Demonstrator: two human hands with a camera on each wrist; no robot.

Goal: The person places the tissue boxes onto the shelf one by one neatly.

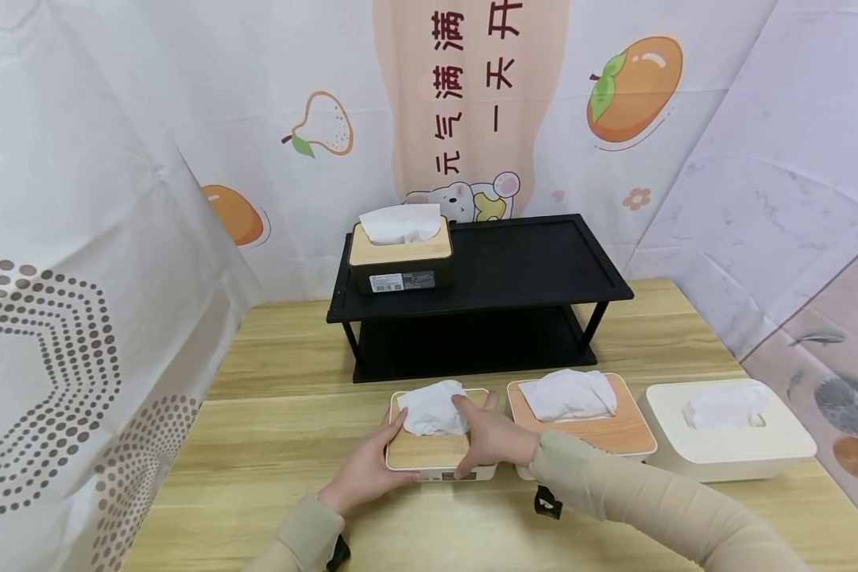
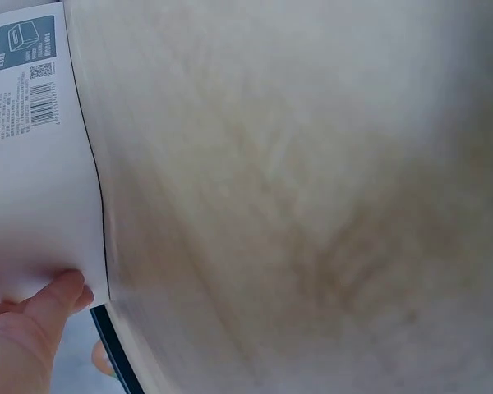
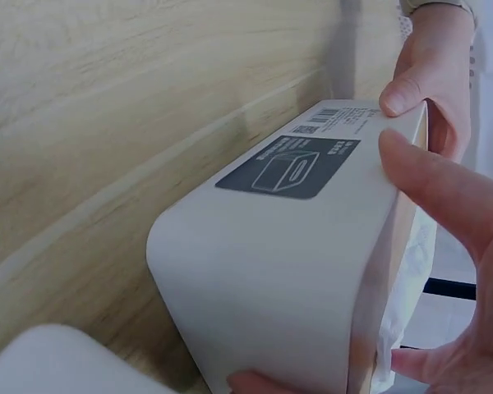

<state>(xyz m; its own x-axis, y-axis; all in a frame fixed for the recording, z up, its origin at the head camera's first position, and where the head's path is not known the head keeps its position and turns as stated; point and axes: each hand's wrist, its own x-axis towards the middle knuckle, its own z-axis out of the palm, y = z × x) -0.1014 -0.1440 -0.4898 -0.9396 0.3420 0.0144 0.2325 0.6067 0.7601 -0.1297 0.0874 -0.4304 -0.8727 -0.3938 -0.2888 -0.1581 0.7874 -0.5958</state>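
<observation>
I see the box [image 1: 423, 453] before the rack [image 1: 522, 262], long side facing it; left hand [image 1: 368, 473] and right hand [image 1: 496, 437] grip its ends.

Both forearms are covered by long, pale beige sleeves. The right sleeve [image 1: 675, 508] is marked by soft creases and is finished by a broad, slightly greyer cuff [image 1: 565, 470]; the left sleeve [image 1: 277, 558] is ended by a similar band [image 1: 307, 528]. Small black fittings [image 1: 547, 503] are seen beneath both wrists. The left grip [image 1: 372, 470] and right grip [image 1: 493, 435] are bare.
</observation>
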